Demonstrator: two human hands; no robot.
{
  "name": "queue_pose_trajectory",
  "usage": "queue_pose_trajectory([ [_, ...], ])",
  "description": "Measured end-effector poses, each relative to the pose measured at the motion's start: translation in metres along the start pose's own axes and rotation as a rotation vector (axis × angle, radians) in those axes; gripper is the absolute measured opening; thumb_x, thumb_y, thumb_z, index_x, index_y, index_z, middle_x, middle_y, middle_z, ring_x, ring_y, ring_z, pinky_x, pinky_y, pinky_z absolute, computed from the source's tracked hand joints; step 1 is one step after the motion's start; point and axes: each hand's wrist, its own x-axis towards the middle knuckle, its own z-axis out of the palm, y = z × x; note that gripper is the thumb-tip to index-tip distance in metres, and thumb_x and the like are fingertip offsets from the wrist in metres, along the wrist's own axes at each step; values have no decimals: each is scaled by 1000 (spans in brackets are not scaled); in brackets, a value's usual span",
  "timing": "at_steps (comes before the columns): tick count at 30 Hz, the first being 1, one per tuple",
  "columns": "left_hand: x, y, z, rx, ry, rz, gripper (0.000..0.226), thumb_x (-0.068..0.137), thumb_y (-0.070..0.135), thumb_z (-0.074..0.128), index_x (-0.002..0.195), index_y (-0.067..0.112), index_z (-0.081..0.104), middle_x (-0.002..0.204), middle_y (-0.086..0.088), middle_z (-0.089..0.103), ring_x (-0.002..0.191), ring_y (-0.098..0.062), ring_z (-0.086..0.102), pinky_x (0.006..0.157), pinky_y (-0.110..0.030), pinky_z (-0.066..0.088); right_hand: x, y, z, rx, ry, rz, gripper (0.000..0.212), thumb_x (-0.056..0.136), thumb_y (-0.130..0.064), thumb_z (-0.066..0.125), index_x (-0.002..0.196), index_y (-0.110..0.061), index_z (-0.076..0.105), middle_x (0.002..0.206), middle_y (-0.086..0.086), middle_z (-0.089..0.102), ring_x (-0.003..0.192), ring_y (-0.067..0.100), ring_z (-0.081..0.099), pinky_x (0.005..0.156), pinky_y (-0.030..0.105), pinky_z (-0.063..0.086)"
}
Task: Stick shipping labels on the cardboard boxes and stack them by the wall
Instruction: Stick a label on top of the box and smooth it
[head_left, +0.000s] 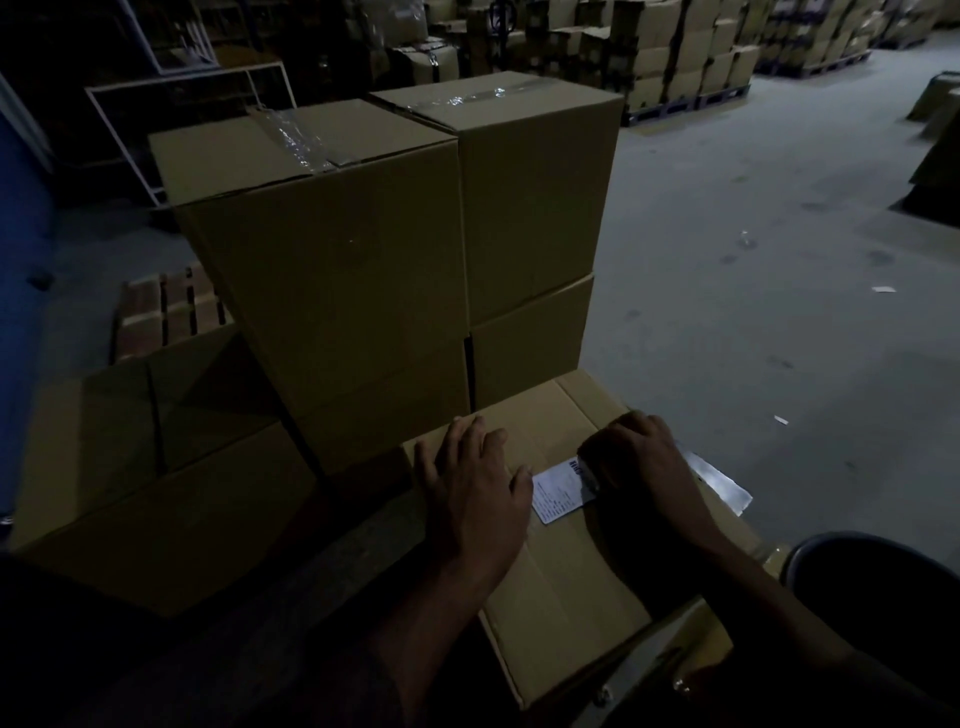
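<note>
the left hand (475, 486) lies flat, fingers spread, on the near box (566, 566), likely to steady it. the label (558, 491) sits on the box top just right of that hand, its right edge under the right hand (641, 457). those fingers curl over a tape roll (597, 465), apparently taping the label down. clear tape (719, 480) trails right. taller boxes (332, 280) stand just behind.

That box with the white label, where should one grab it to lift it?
Probably by its two opposite side walls, low down, one of the hands from each side. The labelled box lies flat and wide; its top gives no hold, and stacked boxes block the far side.
</note>
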Motion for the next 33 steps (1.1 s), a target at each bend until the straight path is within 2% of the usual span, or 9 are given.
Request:
queue_pose_trajectory([
  [2, 0, 0, 0, -5, 6, 0, 51, 99, 53, 51, 144, 29, 53, 162, 2, 41, 156, -19, 24, 124, -60, 13, -3, 1, 2, 8, 40, 52, 4, 81, -32, 59, 84, -35, 60, 95, -14, 50, 92, 10, 43, 73, 25, 36],
  [5, 0, 0, 1, -16, 20, 4, 49, 99, 52, 53, 142, 28, 56, 160, 1, 44, 155, -20, 27, 124, -61, 15, -1, 2, 3, -21, 43, 73, 16, 78, -21, 73, 79, -31, 62, 95, -11, 51, 90, 10, 42, 70, 27, 34],
  [7, 0, 0, 1, -13, 24, 3, 50, 99, 52, 53, 142, 27, 57, 159, 1, 45, 155, -21, 27, 124, -61, 14, -1, 0, 2, 9, 45, 57, 15, 75, -19, 77, 77, -28, 66, 98, -9, 53, 92, 12, 44, 70, 28, 37],
  [11, 1, -2, 4, -2, 22, 5, 50, 99, 53, 52, 142, 28, 56, 159, 1, 46, 155, -21, 27, 124, -61, 14, 1, 1, 0, 66, 26, 45, 17, 78, -16, 78, 92, -27, 76, 105, -5, 57, 101, 16, 48, 75, 32, 44],
  [14, 1, -2, 4, -3, 30, 5, 49, 98, 53, 54, 141, 28, 57, 158, 1, 47, 155, -21, 28, 124, -61, 15, 1, 5, 0, 91, 40, 20, 7, 76, -25, 77, 82, -25, 76, 100, -4, 59, 97, 19, 53, 75, 33, 46],
  [19, 0, -1, 2, -11, 22, -2, 50, 99, 53, 52, 143, 28, 55, 161, 1, 44, 156, -20, 25, 125, -59, 13, 3, 10, 3, 98, 9, 16, 7, 78, -30, 79, 83, -29, 75, 104, -5, 60, 100, 18, 52, 76, 30, 42],
  [22, -1, 0, 0, -20, 20, -5, 51, 100, 53, 52, 144, 28, 55, 161, 1, 43, 156, -20, 24, 125, -59, 11, 2, 6, 2, 81, -2, 44, 12, 81, -43, 71, 75, -33, 69, 100, -10, 57, 97, 13, 50, 77, 31, 44],
  [27, 1, 0, -1, 5, -11, -4, 53, 101, 54, 49, 147, 29, 51, 163, 1, 40, 157, -20, 21, 125, -60, 11, 7, -1, -1, 43, -51, 40, 12, 90, -37, 68, 100, -35, 75, 112, -6, 58, 105, 18, 49, 87, 40, 44],
  [33, 0, 2, -1, -13, -2, -9, 52, 101, 52, 52, 147, 28, 52, 162, 1, 41, 157, -20, 22, 126, -60, 10, 9, -3, -1, -7, -51, 56, 11, 88, -39, 67, 96, -34, 72, 108, -7, 57, 101, 18, 48, 83, 39, 42],
])
